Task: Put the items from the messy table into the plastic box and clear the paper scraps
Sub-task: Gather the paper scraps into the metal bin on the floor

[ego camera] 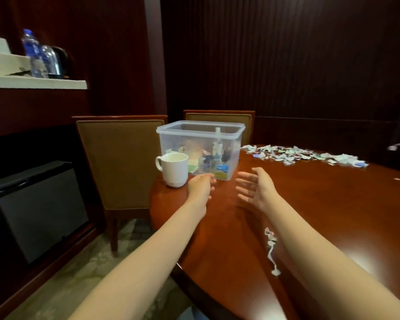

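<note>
Nearest, a torn paper strip lies on the wooden table at lower centre, beside the right forearm. Further in, both hands hover mid-frame just short of the box: the left hand loosely curled and holding nothing, the right hand empty with fingers spread. A white mug stands just left of the clear plastic box, which holds a spray bottle and small items. Beyond, paper scraps litter the table at right.
</note>
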A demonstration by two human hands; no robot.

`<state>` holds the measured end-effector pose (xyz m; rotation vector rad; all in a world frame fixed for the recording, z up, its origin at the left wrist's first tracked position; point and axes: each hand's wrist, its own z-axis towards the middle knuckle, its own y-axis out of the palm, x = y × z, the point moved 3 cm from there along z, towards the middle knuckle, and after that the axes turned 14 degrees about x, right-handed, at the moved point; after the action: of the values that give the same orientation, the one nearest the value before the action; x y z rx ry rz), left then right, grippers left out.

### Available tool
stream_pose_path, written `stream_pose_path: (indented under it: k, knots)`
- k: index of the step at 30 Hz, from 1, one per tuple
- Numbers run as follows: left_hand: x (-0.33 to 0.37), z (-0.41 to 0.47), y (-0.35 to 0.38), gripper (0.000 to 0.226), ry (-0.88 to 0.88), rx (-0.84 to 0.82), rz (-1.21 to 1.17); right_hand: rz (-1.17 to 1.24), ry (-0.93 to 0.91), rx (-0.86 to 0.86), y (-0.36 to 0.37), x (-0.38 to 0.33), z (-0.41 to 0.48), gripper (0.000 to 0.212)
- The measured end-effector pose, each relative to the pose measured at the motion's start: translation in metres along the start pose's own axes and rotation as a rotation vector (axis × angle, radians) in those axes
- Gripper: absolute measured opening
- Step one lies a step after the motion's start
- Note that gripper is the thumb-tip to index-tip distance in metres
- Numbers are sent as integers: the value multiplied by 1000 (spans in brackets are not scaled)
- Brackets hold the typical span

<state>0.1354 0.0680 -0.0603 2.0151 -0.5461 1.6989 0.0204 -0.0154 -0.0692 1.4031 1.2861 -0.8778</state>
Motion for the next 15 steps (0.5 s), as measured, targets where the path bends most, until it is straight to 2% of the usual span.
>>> stream_pose_path:
  k: [7, 15]
  knots:
    - [-8, 26, 77, 20, -56, -77, 60, -14, 23, 129, -42, -20, 62, 37]
    - [-7, 53, 185, 22, -138, -202, 151, -16, 80, 190, -67, -40, 154, 37]
